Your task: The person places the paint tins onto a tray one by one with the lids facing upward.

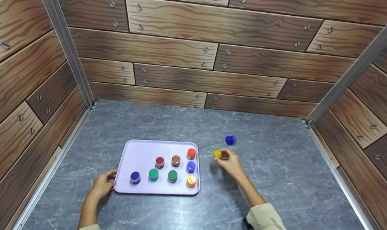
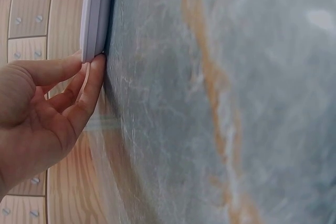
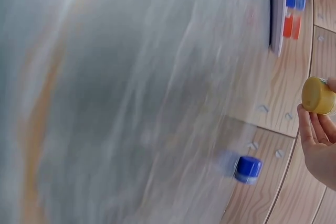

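Note:
My right hand (image 1: 230, 163) pinches a small yellow paint jar (image 1: 217, 154) between thumb and fingers, just right of a lilac tray (image 1: 142, 148). In the right wrist view that yellow jar (image 3: 314, 96) shows above the table surface. At the tray's left edge my left hand (image 1: 102, 185) grips the rim; in the left wrist view the thumb lies on top and the fingers underneath. Several small paint jars stand on the tray, among them a purple jar (image 1: 135, 178), a green jar (image 1: 172, 176), an orange-red jar (image 1: 191, 153) and a blue jar (image 1: 190, 166).
A dark blue jar (image 1: 230, 140) sits on the grey marbled table (image 1: 276, 159) beyond my right hand. Wood-patterned walls (image 1: 174, 51) with metal corner posts (image 1: 73, 54) enclose the table at the back and both sides.

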`<act>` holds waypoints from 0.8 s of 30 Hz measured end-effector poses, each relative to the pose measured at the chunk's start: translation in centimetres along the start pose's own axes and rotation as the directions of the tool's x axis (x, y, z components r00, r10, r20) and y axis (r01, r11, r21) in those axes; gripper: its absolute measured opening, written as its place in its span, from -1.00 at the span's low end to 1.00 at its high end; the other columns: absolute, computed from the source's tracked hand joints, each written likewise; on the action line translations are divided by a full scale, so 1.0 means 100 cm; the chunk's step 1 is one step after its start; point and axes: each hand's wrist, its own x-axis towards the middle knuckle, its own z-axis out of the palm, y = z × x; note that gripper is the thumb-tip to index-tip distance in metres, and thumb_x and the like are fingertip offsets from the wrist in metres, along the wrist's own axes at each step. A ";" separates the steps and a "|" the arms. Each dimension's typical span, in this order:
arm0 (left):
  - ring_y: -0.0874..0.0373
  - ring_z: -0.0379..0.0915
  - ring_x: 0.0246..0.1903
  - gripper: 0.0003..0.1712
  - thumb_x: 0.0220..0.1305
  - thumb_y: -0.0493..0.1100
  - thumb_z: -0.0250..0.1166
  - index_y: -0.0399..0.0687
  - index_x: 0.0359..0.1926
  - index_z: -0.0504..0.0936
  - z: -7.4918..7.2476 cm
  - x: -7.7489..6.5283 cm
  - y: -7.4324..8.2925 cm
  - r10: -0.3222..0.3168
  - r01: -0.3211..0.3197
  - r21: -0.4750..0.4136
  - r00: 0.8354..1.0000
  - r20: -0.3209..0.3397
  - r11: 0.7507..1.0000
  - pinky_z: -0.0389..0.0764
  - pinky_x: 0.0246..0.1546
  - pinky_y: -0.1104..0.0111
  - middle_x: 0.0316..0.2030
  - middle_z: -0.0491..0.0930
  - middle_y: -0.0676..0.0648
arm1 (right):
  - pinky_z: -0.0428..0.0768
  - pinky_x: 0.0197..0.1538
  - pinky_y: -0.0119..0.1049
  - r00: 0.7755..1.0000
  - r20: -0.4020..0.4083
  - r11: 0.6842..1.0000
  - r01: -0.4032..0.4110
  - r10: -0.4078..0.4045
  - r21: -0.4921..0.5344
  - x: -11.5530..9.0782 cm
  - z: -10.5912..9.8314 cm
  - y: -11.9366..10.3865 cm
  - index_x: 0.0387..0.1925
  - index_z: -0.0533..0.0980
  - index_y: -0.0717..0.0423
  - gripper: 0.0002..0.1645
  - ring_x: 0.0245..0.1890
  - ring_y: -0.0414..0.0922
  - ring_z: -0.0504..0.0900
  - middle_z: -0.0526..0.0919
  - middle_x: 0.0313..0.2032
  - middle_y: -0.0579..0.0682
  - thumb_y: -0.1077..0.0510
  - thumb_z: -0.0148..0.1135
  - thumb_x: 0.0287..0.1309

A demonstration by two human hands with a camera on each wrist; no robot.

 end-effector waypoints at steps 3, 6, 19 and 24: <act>-0.08 0.49 -0.27 -0.51 0.03 -0.61 0.04 -0.61 0.08 0.32 0.000 0.000 0.000 -0.001 0.001 0.001 1.000 0.000 1.000 0.59 -0.43 0.27 -0.17 0.47 -0.40 | 0.58 -0.17 -0.16 1.000 0.009 1.000 0.000 -0.001 0.020 0.000 0.008 -0.006 -0.22 0.46 0.47 -0.59 -0.30 0.11 0.58 0.57 -0.32 0.22 0.36 0.38 -0.16; -0.09 0.48 -0.26 -0.51 0.03 -0.61 0.04 -0.61 0.07 0.33 0.000 0.000 -0.001 0.002 -0.002 -0.010 1.000 0.004 1.000 0.60 -0.42 0.26 -0.17 0.46 -0.39 | 0.57 -0.16 -0.05 0.999 0.030 0.999 0.026 -0.027 0.037 -0.003 0.014 -0.027 -0.23 0.44 0.53 -0.61 -0.30 0.18 0.56 0.56 -0.33 0.29 0.40 0.35 -0.14; -0.11 0.48 -0.26 -0.52 0.04 -0.60 0.04 -0.60 0.07 0.33 -0.001 -0.001 0.000 0.011 -0.011 0.001 1.000 -0.001 1.000 0.60 -0.41 0.24 -0.15 0.45 -0.43 | 0.53 -0.12 0.01 0.992 0.095 0.992 0.071 -0.082 0.108 -0.008 0.042 -0.073 -0.19 0.42 0.58 -0.59 -0.26 0.24 0.54 0.51 -0.25 0.37 0.44 0.32 -0.12; -0.12 0.48 -0.26 -0.52 0.03 -0.61 0.03 -0.61 0.06 0.33 0.000 -0.002 0.001 0.016 -0.016 -0.012 1.000 -0.004 1.000 0.60 -0.42 0.24 -0.16 0.46 -0.43 | 0.54 -0.13 0.01 0.989 0.116 0.989 0.078 -0.093 0.128 -0.008 0.052 -0.082 -0.18 0.42 0.57 -0.60 -0.26 0.24 0.54 0.51 -0.26 0.37 0.44 0.31 -0.10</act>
